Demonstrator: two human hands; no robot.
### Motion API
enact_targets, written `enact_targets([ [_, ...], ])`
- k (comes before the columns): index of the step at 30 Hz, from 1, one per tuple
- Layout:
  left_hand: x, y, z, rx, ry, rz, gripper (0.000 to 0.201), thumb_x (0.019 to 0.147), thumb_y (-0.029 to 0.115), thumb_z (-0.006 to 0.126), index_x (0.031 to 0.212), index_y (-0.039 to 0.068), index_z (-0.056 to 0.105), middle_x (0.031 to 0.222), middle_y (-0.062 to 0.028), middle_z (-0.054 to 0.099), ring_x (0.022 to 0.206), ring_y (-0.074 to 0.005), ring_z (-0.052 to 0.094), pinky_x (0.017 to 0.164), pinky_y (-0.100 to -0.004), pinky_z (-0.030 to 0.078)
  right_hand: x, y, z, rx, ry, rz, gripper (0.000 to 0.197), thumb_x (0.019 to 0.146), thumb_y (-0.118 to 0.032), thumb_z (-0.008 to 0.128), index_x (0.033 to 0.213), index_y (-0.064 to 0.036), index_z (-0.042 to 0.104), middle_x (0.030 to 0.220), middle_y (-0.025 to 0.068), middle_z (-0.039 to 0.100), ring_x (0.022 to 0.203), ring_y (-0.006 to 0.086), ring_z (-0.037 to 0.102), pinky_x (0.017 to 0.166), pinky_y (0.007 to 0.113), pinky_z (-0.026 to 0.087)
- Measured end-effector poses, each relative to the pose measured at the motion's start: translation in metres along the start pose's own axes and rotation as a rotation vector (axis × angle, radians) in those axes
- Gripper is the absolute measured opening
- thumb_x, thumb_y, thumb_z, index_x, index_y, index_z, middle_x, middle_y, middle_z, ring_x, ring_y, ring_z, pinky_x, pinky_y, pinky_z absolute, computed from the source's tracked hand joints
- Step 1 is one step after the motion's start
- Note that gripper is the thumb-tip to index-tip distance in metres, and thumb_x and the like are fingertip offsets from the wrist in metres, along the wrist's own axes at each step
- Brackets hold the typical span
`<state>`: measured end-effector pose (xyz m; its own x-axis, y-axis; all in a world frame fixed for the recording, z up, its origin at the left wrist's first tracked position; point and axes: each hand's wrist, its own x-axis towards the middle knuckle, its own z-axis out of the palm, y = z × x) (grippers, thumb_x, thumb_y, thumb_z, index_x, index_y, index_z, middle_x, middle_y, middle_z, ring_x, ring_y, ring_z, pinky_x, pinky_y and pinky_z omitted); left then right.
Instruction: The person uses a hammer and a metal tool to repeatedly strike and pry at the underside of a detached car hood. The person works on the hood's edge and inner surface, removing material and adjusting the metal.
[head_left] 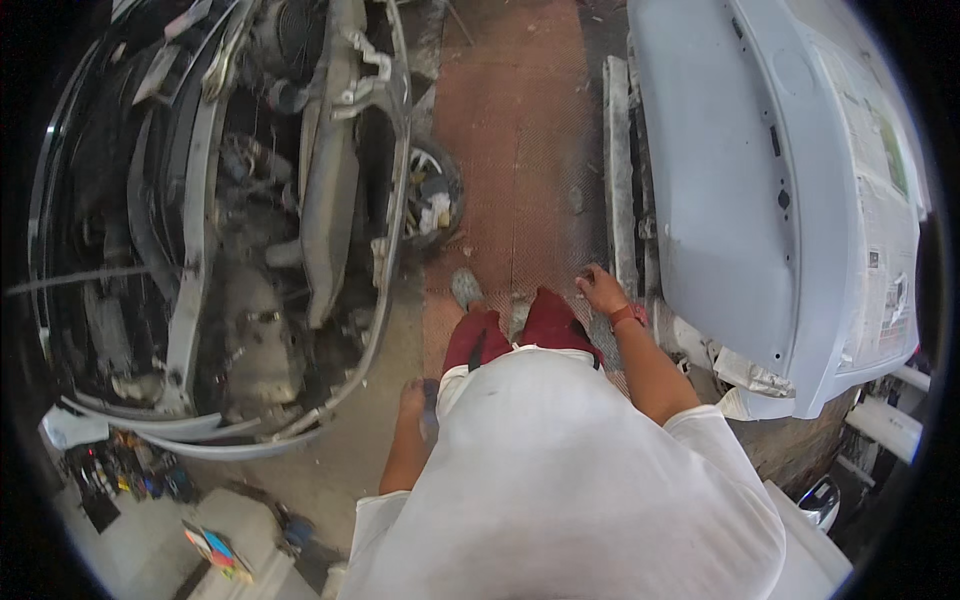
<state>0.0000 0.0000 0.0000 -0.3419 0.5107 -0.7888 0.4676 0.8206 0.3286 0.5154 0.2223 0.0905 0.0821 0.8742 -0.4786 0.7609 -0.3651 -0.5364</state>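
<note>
My right hand [603, 292] hangs in front of my right thigh, its fingers loosely bent and somewhat apart, with nothing seen in it. A red band [628, 315] circles that wrist. It is nearest to the pale grey car body panel [715, 180] on the right, without touching it. My left hand [411, 396] hangs low at my left side, its fingers mostly hidden. A blurred grey-blue thing [430, 396] shows against it, too unclear to name. To its left stands a car with its front end opened up [205, 220], its inner parts bare.
A worn reddish walkway [515, 140] runs ahead between the two car bodies. A wheel [430, 195] sits beside the left car. Newspaper [870, 200] covers part of the right panel. Bottles and tools [125, 470] cluster at the lower left, near a pale surface [235, 520].
</note>
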Motion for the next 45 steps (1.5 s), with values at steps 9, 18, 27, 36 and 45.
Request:
enact_targets([
  [9,0.036,0.280,-0.082,0.139,0.002,0.403,0.044,0.107,0.041,0.057,0.132,0.006,0.067,0.134,-0.0263,0.067,0.127,-0.0442,0.062,0.107,-0.0498,0.048,0.065,-0.101,-0.050,0.300,-0.004,0.077,0.046,0.100,-0.031,0.070,0.132,0.0009,0.065,0.123,0.0227,0.074,0.114,0.0389,0.071,0.101,0.045,0.055],
  [18,0.101,0.501,-0.071,0.097,0.010,0.523,0.040,0.107,0.039,0.058,0.132,0.009,0.066,0.129,-0.0235,0.069,0.123,-0.0445,0.064,0.105,-0.0495,0.049,0.303,-0.105,-0.097,0.031,-0.126,0.085,0.053,0.097,-0.038,0.071,0.135,-0.0021,0.066,0.128,0.0267,0.071,0.120,0.0415,0.069,0.105,0.048,0.053],
  [27,0.123,0.745,-0.086,0.071,0.166,0.553,0.039,0.109,0.038,0.056,0.128,0.008,0.068,0.123,-0.0227,0.072,0.119,-0.0425,0.067,0.102,-0.0490,0.050,0.501,-0.140,-0.199,-0.008,-0.063,0.030,0.057,0.095,-0.043,0.071,0.134,-0.0012,0.066,0.128,0.0290,0.071,0.122,0.0444,0.067,0.106,0.048,0.053],
  [36,0.216,0.924,-0.125,-0.107,0.131,0.561,0.053,0.109,0.050,0.054,0.121,0.001,0.069,0.113,-0.0219,0.072,0.109,-0.0365,0.068,0.099,-0.0435,0.049,0.653,-0.223,-0.287,0.163,-0.041,-0.140,0.053,0.097,-0.042,0.071,0.134,-0.0049,0.067,0.129,0.0276,0.071,0.120,0.0445,0.069,0.104,0.049,0.054],
  [45,0.378,1.078,-0.184,-0.147,-0.081,0.463,0.057,0.098,0.058,0.069,0.107,0.002,0.074,0.100,-0.0196,0.075,0.096,-0.0304,0.071,0.091,-0.0418,0.054,0.848,-0.324,-0.325,-0.007,-0.063,-0.095,0.053,0.099,-0.038,0.071,0.134,0.0011,0.065,0.127,0.0252,0.073,0.118,0.0388,0.071,0.103,0.045,0.054],
])
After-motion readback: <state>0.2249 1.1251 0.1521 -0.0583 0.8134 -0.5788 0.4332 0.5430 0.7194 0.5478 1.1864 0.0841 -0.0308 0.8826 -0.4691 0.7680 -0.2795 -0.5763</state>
